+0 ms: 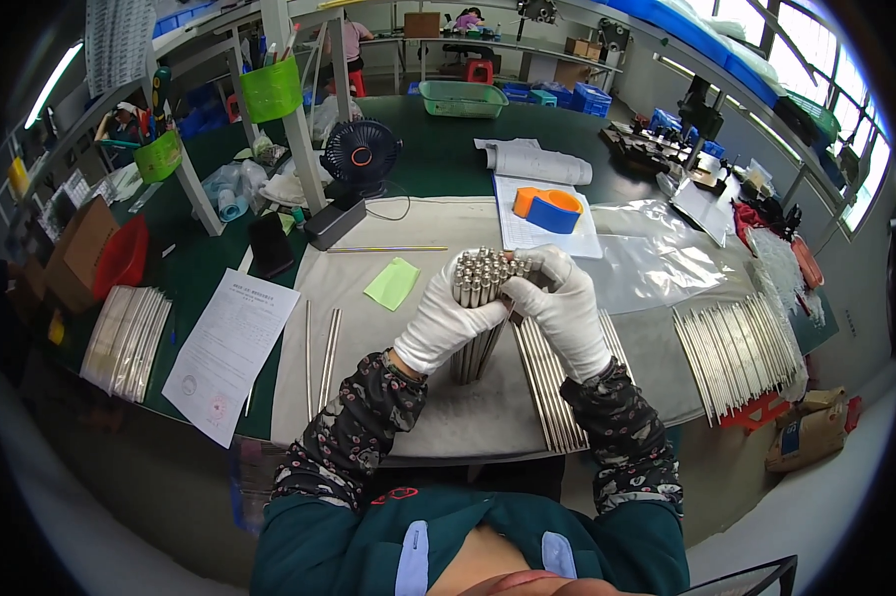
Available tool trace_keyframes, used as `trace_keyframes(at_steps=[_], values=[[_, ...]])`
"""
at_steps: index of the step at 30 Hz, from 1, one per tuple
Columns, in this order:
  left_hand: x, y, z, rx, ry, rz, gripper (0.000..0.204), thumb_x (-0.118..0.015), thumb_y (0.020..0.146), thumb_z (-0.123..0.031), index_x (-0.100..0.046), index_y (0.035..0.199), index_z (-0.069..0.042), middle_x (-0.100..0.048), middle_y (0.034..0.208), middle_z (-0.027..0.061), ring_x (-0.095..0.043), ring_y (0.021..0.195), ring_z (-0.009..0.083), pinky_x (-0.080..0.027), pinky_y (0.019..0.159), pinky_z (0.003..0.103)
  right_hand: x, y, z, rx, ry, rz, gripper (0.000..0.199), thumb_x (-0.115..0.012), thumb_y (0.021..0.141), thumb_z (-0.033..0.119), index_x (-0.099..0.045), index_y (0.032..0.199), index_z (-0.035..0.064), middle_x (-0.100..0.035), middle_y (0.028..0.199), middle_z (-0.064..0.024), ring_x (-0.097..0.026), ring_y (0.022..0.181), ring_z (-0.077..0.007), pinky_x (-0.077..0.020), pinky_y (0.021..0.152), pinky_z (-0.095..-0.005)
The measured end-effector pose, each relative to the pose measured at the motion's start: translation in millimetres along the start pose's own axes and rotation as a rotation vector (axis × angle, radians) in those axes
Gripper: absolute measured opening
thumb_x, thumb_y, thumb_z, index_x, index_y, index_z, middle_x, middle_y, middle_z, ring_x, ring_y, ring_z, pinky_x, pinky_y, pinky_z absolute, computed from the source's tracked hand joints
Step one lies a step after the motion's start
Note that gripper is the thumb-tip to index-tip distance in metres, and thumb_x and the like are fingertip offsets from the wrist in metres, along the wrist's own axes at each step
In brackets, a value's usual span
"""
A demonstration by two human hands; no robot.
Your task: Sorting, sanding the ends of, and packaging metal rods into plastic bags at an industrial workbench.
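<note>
Head camera: left one of a side-by-side pair on the wearer's head; wide fisheye, upright, unmirrored.
Green surface: viewed from above its near edge, lens tipped down and forward across it.
Gloved fingers: left and right near mid-frame — close range, seen from above.
Patterned sleeves: lead up from the lower part of the frame, on the wearer's own side.
Teal jacket: bottom edge, very near the lens, seen steeply downward.
Far surface: top of frame, well off, small.
Windows: upper right — frames bent toward the dark round rim.
</note>
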State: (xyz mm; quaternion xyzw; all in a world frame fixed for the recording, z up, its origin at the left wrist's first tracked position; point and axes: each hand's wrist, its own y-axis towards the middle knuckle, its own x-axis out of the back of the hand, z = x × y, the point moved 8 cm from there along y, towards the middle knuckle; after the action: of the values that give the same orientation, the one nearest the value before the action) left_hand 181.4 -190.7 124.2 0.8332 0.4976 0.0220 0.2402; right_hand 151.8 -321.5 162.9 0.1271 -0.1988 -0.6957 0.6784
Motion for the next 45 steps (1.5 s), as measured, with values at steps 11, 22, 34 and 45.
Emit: trace_keyframes(at_steps=[11,22,34,45], values=[[3.8,-0.7,-6.8,-0.063,0.059,-0.046,0.037,-0.075,0.083,-0.002,-0.062,0.118,-0.004,-0.067,0.107,0.0007,-0.063,0.098,0.0093,-0.053,0.087,0.026,-5.7,-3.8,-13.8,-0.154,0.146,-0.054,0.021,-0.074,0.084,0.004,-0.067,0.105,0.0014,-0.059,0.084,0.003,-0.054,0.076,-0.0042,-0.0466,0.069,-0.0204],[5.5,-3.3,-6.6,-0.212,-0.019,-0.076,0.054,-0.076,0.081,0.001,-0.05,0.128,-0.006,-0.065,0.108,0.0009,-0.063,0.098,0.0091,-0.053,0.087,0.026,-3.9,2.0,-2.3,0.009,0.202,-0.055,0.025,-0.079,0.08,0.011,-0.069,0.102,0.0031,-0.056,0.082,0.0008,-0.052,0.076,-0.0053,-0.0439,0.07,-0.0218],[9.7,-0.8,-2.4,-0.156,0.152,-0.08,0.034,-0.074,0.084,0.0,-0.061,0.115,-0.005,-0.067,0.111,0.0019,-0.064,0.1,0.0109,-0.054,0.087,0.028,-1.6,2.8,-11.8,-0.089,-0.023,-0.106,0.017,-0.076,0.081,0.005,-0.068,0.096,0.0008,-0.058,0.088,-0.0007,-0.052,0.079,-0.0069,-0.045,0.071,-0.0239],[6.6,-3.6,-7.4,-0.104,0.085,-0.08,0.037,-0.075,0.086,-0.002,-0.063,0.12,-0.005,-0.068,0.112,0.002,-0.063,0.102,0.0099,-0.053,0.088,0.027,-10.9,3.0,-7.4,-0.187,0.193,-0.021,0.024,-0.075,0.082,0.001,-0.069,0.105,0.0,-0.06,0.09,0.0,-0.056,0.08,-0.0068,-0.0481,0.072,-0.0213]])
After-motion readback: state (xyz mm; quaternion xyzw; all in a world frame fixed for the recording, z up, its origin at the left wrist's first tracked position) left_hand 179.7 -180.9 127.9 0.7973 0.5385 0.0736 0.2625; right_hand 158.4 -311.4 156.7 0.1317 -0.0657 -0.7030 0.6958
